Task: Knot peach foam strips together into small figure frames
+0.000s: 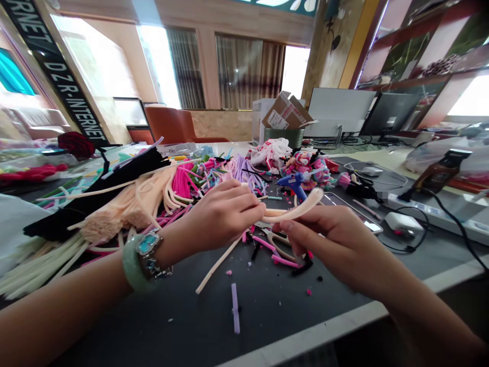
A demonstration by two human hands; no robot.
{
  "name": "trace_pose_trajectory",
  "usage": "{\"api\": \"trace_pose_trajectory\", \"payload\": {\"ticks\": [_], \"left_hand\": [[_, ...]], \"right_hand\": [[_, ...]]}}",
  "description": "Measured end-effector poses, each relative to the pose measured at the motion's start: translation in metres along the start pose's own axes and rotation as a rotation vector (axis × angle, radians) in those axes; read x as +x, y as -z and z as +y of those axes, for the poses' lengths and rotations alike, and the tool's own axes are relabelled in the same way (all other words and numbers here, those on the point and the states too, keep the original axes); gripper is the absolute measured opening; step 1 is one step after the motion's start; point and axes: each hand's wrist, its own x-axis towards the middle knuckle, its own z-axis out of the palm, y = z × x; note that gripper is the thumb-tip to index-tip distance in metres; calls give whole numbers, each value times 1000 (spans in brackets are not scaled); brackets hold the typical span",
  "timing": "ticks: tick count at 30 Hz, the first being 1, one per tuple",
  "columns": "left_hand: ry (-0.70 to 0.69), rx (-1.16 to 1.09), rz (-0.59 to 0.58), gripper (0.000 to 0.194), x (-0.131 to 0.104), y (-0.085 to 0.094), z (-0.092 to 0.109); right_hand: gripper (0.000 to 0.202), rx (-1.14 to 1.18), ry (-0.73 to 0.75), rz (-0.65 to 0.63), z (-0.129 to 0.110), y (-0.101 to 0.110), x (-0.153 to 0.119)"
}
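Head view: my left hand (229, 211) and right hand (324, 234) both pinch the cream pipe cleaners (298, 209), scissors (280, 244) lying just below

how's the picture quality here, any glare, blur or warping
Head view: the window behind is blown out to white, with a pale streak of glare above; the lettered sign leans and stretches towards the edge, likely lens distortion; the shelves look smeared; left hand and right hand read more clearly; a small patch by the power strip is pixelated.
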Motion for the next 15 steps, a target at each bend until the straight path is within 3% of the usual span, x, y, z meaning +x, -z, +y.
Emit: {"api": "trace_pose_trajectory", "payload": {"ticks": [7, 12, 15], "left_hand": [[181, -184, -25, 14, -6, -8, -12], [276, -296, -5, 13, -4, -10, -14], [373, -359, 8, 13, -4, -11, -15]], "right_hand": [[30, -203, -58, 60, 5, 17, 0], [32, -510, -173, -169, 17, 19, 6], [26, -694, -278, -226, 29, 10, 13]]}}
